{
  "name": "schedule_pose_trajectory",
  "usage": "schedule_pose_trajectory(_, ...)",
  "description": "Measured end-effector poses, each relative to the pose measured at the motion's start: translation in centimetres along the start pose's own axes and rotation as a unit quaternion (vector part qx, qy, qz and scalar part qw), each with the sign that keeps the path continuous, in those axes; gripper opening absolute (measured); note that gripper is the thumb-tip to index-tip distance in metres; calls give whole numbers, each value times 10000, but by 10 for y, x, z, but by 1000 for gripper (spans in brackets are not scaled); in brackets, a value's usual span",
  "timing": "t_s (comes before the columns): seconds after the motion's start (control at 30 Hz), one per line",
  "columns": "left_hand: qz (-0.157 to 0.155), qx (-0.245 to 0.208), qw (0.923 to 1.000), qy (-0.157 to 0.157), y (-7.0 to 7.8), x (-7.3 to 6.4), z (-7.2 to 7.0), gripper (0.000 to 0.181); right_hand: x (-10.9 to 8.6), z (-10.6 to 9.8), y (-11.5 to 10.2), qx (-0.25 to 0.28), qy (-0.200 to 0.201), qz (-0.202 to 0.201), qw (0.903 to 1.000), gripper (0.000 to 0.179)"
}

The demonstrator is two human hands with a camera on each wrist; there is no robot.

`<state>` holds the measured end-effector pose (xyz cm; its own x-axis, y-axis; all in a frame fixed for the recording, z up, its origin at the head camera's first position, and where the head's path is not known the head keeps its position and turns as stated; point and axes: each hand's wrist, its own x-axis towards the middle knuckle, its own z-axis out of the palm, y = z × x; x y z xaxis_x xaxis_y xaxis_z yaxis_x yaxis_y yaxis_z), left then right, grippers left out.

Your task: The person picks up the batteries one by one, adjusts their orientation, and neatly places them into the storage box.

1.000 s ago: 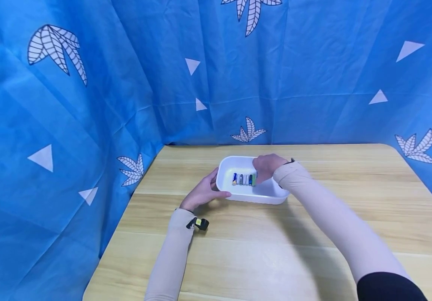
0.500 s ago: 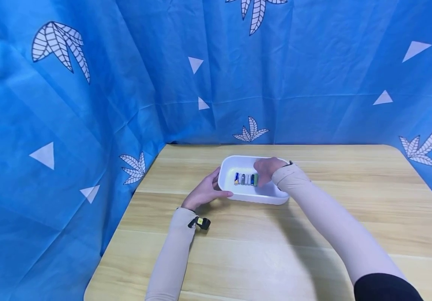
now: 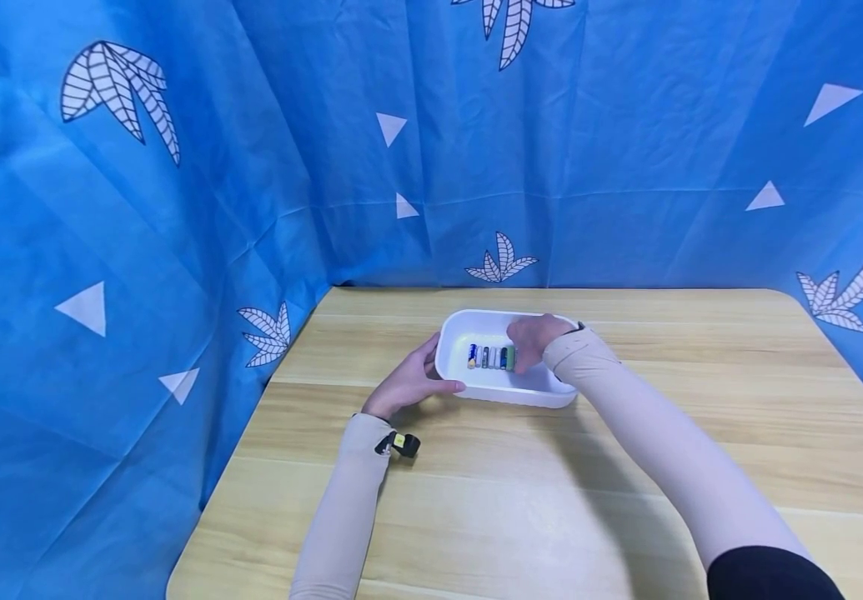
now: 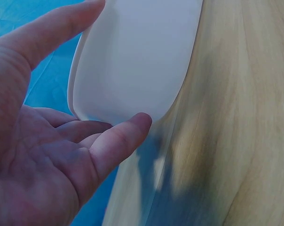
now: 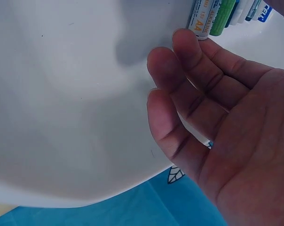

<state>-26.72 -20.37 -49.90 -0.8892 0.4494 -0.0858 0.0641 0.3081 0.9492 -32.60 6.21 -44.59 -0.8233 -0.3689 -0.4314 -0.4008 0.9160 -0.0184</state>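
Observation:
A white plastic basin (image 3: pixel 469 392) sits near the table's far side. Along its left end lies my left hand (image 3: pixel 412 383), gripping it with the thumb on the near side and the fingers behind. Inside the basin, several batteries (image 3: pixel 485 357) lie side by side in a row. My right hand (image 3: pixel 530 340) is over the row's right end. In the right wrist view its fingers are curled, and the index finger touches the lower end of a white AA battery (image 5: pixel 201 21) beside a green battery (image 5: pixel 222 19). The thumb tip is out of that view.
The basin stands on a light wooden table (image 3: pixel 476 500). A blue curtain (image 3: pixel 626 150) with white leaf and triangle prints hangs behind the table and along its left side. A small black camera (image 3: pixel 404 444) is strapped to the left wrist.
The head view has shifted slightly. My right hand has stayed at the right end of the battery row with almost no movement. The left hand keeps its grip on the basin.

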Motion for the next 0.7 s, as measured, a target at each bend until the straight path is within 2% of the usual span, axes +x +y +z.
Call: schedule_pose_trajectory(0.7,-28,5,10000,4,0,1,0,118,-5,-4,5,188,-91,-125,9997,39)
